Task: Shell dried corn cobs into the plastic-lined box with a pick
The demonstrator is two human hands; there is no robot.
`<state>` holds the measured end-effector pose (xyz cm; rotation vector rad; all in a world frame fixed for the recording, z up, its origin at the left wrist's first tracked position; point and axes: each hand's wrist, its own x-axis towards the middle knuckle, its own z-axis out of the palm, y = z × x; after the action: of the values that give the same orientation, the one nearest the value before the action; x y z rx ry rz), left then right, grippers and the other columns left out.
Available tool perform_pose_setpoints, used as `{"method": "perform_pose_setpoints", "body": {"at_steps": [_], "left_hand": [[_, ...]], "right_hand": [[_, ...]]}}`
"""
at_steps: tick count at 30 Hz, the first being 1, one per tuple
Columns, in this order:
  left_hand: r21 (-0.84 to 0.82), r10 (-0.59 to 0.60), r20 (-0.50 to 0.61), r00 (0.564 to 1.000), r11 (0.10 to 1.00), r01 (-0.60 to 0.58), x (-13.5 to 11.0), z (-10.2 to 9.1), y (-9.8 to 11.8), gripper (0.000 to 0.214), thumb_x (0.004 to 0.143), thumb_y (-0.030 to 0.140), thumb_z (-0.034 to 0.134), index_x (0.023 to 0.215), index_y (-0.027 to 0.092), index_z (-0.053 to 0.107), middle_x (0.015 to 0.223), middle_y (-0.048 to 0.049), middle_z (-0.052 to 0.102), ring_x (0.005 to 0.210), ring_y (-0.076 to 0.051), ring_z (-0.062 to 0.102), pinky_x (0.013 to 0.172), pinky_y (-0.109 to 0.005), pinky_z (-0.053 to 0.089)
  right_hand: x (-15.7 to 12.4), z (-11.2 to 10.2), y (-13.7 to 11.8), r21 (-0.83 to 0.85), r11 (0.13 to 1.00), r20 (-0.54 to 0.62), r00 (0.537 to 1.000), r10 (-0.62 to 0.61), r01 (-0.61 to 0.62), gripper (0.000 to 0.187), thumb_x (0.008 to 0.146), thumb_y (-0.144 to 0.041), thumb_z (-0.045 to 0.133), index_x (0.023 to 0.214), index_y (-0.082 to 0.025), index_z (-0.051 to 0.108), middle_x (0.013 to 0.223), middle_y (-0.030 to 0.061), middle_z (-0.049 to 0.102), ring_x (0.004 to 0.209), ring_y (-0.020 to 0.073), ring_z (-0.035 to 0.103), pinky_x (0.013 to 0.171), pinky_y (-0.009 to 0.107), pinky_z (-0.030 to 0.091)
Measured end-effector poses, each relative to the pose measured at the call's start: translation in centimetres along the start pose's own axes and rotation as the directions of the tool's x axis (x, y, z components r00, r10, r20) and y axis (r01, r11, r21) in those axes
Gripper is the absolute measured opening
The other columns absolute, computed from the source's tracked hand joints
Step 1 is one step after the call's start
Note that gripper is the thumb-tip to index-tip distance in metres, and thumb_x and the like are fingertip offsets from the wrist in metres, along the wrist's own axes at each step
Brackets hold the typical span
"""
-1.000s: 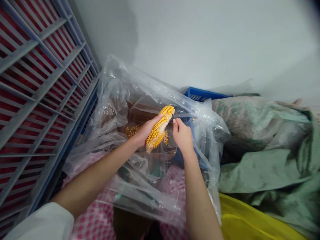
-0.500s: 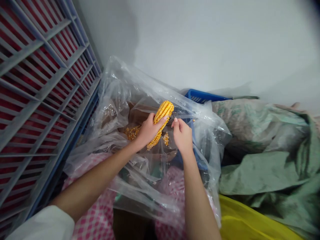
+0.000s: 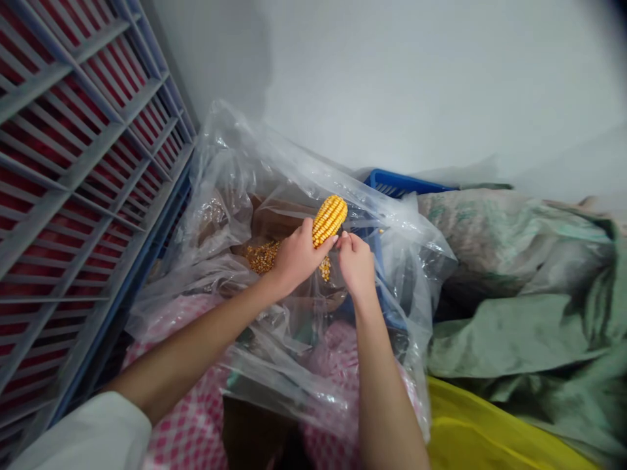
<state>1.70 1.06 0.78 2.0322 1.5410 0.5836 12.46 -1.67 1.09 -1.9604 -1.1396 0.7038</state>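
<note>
My left hand [image 3: 298, 256] is wrapped round a yellow ear of corn [image 3: 330, 219]. The ear's rounded top points up and away, and its lower part is hidden behind the fingers. Close beside it, my right hand [image 3: 356, 261] is closed, fingertips near the left thumb and the ear's right side. A thin dark rod showed from this fist a moment ago; the hand and ear now hide most of it. Below both hands spreads a clear plastic sheet or bag [image 3: 225, 196], with loose corn kernels [image 3: 262, 256] on it, and a smaller cluster lies under the ear.
Stacked slatted crates [image 3: 73, 170] rise on the left. Behind and under the plastic is a blue crate [image 3: 401, 183]. Grey-green woven sacks [image 3: 509, 333] and a yellow bag [image 3: 480, 424] lie on the right. A pale wall [image 3: 392, 85] stands behind.
The ear has turned in my left hand, which has shifted slightly, and less of its length shows. My right hand has come closer to the left thumb, and the rod has largely gone from sight.
</note>
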Motion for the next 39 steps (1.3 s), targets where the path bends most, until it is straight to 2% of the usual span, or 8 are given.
{"method": "perform_pose_setpoints", "body": {"at_steps": [5,11,14,18,22,25,29,39], "left_hand": [[0.030,-0.032,0.054,0.998,0.999,0.030,-0.3,0.8,0.0,0.036,0.083,0.051,0.036,0.095,0.017,0.043,0.089,-0.0105,0.065,0.076,-0.022,0.063,0.056,-0.026,0.037],[-0.077,-0.016,0.065,0.998,0.997,0.021,-0.2,0.4,-0.6,0.036,0.083,0.051,0.035,0.094,0.019,0.043,0.085,-0.0084,0.064,0.077,-0.023,0.063,0.057,-0.026,0.038],[-0.209,-0.014,0.084,0.996,0.977,0.031,0.0,-0.3,-0.7,0.038,0.082,0.054,0.035,0.094,0.019,0.044,0.082,-0.0054,0.064,0.075,-0.020,0.062,0.059,-0.025,0.040],[-0.248,0.011,0.080,0.997,0.969,0.009,0.2,-0.7,-0.6,0.038,0.081,0.054,0.037,0.094,0.019,0.045,0.082,-0.0046,0.063,0.074,-0.018,0.061,0.060,-0.025,0.040],[-0.201,0.012,0.049,0.999,0.980,-0.001,0.1,-0.6,-0.6,0.039,0.081,0.054,0.037,0.097,0.019,0.046,0.086,-0.0064,0.063,0.076,-0.020,0.061,0.060,-0.026,0.040],[-0.232,0.031,0.040,0.999,0.972,-0.021,0.0,-0.6,-0.6,0.038,0.083,0.052,0.037,0.100,0.019,0.046,0.092,-0.0073,0.063,0.081,-0.019,0.061,0.064,-0.027,0.042],[-0.277,0.080,0.060,0.995,0.959,-0.060,0.0,-0.6,-0.4,0.037,0.085,0.049,0.033,0.102,0.019,0.045,0.097,-0.0076,0.063,0.086,-0.019,0.060,0.068,-0.027,0.043],[0.081,0.079,0.098,0.992,0.993,-0.087,-0.2,1.4,-0.3,0.041,0.085,0.048,0.032,0.105,0.015,0.045,0.096,-0.0137,0.063,0.084,-0.025,0.063,0.063,-0.028,0.042]], "right_hand": [[-0.2,0.9,-0.2,0.580,0.706,0.230,0.913,0.337,-0.407,0.028,0.087,-0.029,0.035,0.060,-0.021,0.038,0.035,-0.0106,0.025,0.031,0.0059,0.014,0.034,0.019,0.012],[0.6,-1.8,-0.7,0.661,0.327,0.661,0.730,0.171,-0.675,0.034,0.091,-0.018,0.025,0.059,-0.019,0.038,0.029,-0.0111,0.019,0.029,0.0055,0.004,0.031,0.017,0.009],[0.5,-2.3,-1.1,0.662,0.374,0.645,0.748,0.156,-0.649,0.033,0.091,-0.022,0.026,0.060,-0.020,0.038,0.029,-0.0113,0.018,0.030,0.0060,0.004,0.031,0.018,0.007],[0.0,-1.3,-1.0,0.654,0.636,0.397,0.902,0.172,-0.410,0.023,0.086,-0.031,0.038,0.066,-0.021,0.043,0.037,-0.0113,0.025,0.032,0.0059,0.013,0.035,0.018,0.012],[-0.5,-1.1,-0.4,0.134,0.991,-0.007,1.000,0.025,-0.023,0.019,0.081,-0.036,0.048,0.076,-0.021,0.058,0.063,-0.0019,0.057,0.053,0.0103,0.045,0.051,0.021,0.031],[-1.0,-1.4,-0.5,-0.252,0.967,-0.108,0.992,-0.069,0.040,0.031,0.085,-0.040,0.039,0.093,-0.023,0.063,0.078,0.0048,0.064,0.067,0.0173,0.053,0.059,0.026,0.031],[-1.7,-1.2,-1.2,-0.422,0.907,-0.177,0.982,-0.064,-0.017,0.035,0.088,-0.036,0.031,0.091,-0.019,0.061,0.069,0.0066,0.062,0.057,0.0167,0.049,0.055,0.027,0.025],[0.4,0.4,1.8,-0.125,0.990,-0.095,0.994,0.053,-0.065,0.028,0.085,-0.028,0.032,0.061,-0.020,0.045,0.056,-0.0006,0.048,0.051,0.0128,0.039,0.052,0.023,0.025]]}}
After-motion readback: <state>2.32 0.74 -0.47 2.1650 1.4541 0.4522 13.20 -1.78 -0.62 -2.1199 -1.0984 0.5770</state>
